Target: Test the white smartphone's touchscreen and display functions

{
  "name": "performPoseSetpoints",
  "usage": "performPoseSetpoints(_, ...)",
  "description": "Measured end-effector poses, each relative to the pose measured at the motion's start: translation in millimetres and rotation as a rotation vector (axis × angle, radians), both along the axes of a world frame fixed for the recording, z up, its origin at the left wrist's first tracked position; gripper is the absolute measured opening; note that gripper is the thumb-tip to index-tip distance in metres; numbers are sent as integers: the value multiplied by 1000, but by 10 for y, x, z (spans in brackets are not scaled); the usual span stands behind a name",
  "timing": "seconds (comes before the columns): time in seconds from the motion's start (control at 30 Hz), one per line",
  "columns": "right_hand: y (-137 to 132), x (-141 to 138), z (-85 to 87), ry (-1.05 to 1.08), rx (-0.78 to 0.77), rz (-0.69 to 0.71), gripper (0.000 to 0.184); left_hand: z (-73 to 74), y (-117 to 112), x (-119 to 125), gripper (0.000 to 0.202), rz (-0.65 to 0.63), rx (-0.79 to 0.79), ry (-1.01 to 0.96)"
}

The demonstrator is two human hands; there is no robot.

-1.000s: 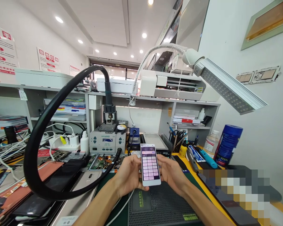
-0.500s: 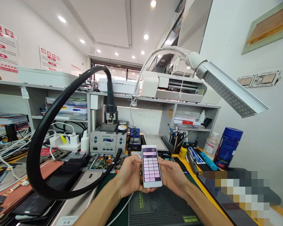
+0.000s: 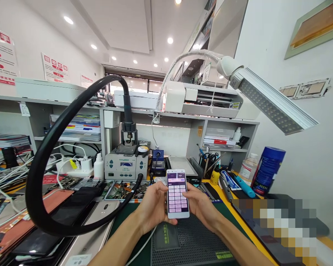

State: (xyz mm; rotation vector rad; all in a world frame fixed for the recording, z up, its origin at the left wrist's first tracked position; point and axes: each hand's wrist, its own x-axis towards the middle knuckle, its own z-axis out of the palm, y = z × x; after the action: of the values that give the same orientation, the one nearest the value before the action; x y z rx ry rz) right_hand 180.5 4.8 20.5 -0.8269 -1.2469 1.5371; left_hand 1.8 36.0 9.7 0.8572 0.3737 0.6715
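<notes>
A white smartphone (image 3: 178, 215), its lit screen filled with a grid of pale pink buttons, is held upright above the work mat. Its left side rests in my left hand (image 3: 153, 201), which is closed round it with the thumb along the edge and a fingertip showing under the bottom corner. My right hand (image 3: 199, 202) is closed at the right edge, its thumb over the screen's right column of buttons; its other fingers are mostly hidden behind the phone. Beneath both hands lies a dark perforated mat (image 3: 194, 244). A white cable (image 3: 144, 245) runs below my left wrist.
A thick black hose (image 3: 33, 177) loops at left from the rework station (image 3: 127, 166). Several phones (image 3: 97, 221) lie at left. A tray of circuit boards (image 3: 124, 190) sits behind. At right stand a blue can (image 3: 269, 170) and bottle (image 3: 248, 168); a lamp (image 3: 274, 99) hangs overhead.
My right thumb has moved left from the phone's edge onto the screen. My right fingertips no longer show under the phone's bottom edge. The view has shifted slightly.
</notes>
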Motion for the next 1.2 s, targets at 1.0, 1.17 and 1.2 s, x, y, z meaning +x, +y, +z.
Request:
performPoseSetpoints(1.0,35,61,11,12,-92,-53,35,53,-99,99,57,10,-17,88)
performPoseSetpoints(1.17,34,53,-3,-15,-90,-65,38,35,-110,105,61,13,-4,77)
performPoseSetpoints(1.2,30,51,-3,-19,-89,-69,39,32,-112,107,61,12,2,76)
